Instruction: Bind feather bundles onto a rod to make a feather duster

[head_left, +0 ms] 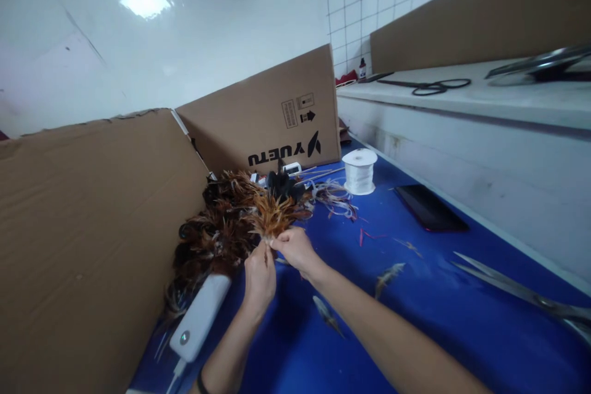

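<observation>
My left hand [259,276] and my right hand [298,250] meet at the base of a bunch of orange-brown feathers [271,212]. Both pinch it with thumb and fingertips, and the feather tips fan out away from me. Exactly what lies between the fingertips is partly hidden. Beyond and to the left spreads a heap of dark brown feathers [221,231]. A loose feather [327,315] lies on the blue surface below my right forearm, and another spotted feather [388,277] lies to its right.
A white spool [360,171] stands behind, with a dark phone [430,207] to its right. Large scissors [521,289] lie at right; a white power bank [201,317] with a cable lies at left. Cardboard walls [92,234] enclose the left and back. Black-handled scissors [434,86] rest on the ledge.
</observation>
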Motion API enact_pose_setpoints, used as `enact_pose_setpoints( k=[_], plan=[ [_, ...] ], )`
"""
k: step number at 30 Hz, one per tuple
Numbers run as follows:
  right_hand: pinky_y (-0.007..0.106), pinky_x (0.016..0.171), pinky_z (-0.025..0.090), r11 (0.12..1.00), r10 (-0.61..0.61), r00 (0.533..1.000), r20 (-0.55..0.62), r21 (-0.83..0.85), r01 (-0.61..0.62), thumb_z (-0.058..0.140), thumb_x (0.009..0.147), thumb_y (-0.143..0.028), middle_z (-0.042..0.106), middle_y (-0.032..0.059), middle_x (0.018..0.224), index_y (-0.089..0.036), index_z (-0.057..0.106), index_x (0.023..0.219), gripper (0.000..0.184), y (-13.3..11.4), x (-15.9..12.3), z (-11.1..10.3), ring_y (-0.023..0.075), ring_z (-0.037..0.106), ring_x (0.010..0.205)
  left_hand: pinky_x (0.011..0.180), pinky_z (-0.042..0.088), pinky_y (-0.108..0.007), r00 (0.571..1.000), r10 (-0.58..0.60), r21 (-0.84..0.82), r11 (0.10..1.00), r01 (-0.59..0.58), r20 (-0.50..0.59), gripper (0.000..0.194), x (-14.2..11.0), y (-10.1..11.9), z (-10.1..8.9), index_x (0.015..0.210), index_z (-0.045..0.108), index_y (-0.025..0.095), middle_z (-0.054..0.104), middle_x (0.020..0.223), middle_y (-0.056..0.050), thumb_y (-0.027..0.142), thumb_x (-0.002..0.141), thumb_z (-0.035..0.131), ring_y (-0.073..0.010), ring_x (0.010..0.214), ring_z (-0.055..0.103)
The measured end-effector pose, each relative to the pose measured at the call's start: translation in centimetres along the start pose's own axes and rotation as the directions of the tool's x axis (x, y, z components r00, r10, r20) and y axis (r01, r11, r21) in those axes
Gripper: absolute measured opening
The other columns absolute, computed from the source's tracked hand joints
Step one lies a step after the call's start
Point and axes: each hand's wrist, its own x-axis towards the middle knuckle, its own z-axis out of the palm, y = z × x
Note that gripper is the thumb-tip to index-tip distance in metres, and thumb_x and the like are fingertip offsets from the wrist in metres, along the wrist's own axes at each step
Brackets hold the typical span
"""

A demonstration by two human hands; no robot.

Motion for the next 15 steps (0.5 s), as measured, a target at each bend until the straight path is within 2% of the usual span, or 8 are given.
enact_pose_setpoints(
  k=[4,8,12,15],
  plan=[
    [0.02,0.042,0.023,0.992,0.044,0.998,0.033,0.117,-0.048,0.06,0.059,-0.028,0.038,-0.006,0.038,-0.015,0.057,0.044,0.02,0.1,0.2,0.1,0.0061,0.033,0.04,0.062,0.037,-0.025,0.996,0.092,0.079,0.992,-0.093,0.017,0.025,-0.1,-0.1,-0.3,0.077,0.053,0.017,0.058,0.071,-0.005,0.021,0.088,0.032,-0.0156,0.064,0.053],
    [0.02,0.041,0.023,0.975,0.055,0.998,0.023,0.215,-0.059,0.059,0.057,-0.025,0.036,-0.0066,0.04,-0.016,0.048,0.042,0.021,0.2,0.2,0.4,0.0062,0.031,0.042,0.066,0.041,-0.025,0.981,0.176,0.383,0.903,-0.193,0.079,0.025,-0.2,-0.5,-0.4,0.093,0.054,0.014,0.058,0.082,-0.008,0.011,0.087,0.03,-0.0168,0.073,0.057],
    [0.02,0.04,0.023,0.959,0.062,0.998,-0.002,0.278,-0.059,0.055,0.058,-0.024,0.036,-0.0069,0.04,-0.017,0.046,0.043,0.019,0.1,0.2,0.9,0.0065,0.03,0.042,0.063,0.044,-0.024,0.975,0.159,0.718,0.659,-0.223,0.157,0.04,-0.3,-0.7,-0.3,0.117,0.047,0.009,0.057,0.088,-0.01,0.001,0.082,0.03,-0.0156,0.07,0.059],
    [0.02,0.04,0.023,0.943,0.073,0.997,-0.003,0.326,-0.068,0.054,0.059,-0.023,0.035,-0.0074,0.039,-0.017,0.046,0.044,0.018,-0.1,0.3,1.0,0.0064,0.03,0.041,0.061,0.046,-0.025,0.952,0.217,0.841,0.454,-0.294,0.216,0.043,0.0,-0.5,-0.1,0.121,0.045,0.003,0.054,0.086,-0.011,0.0,0.081,0.032,-0.0166,0.071,0.059]
  ],
)
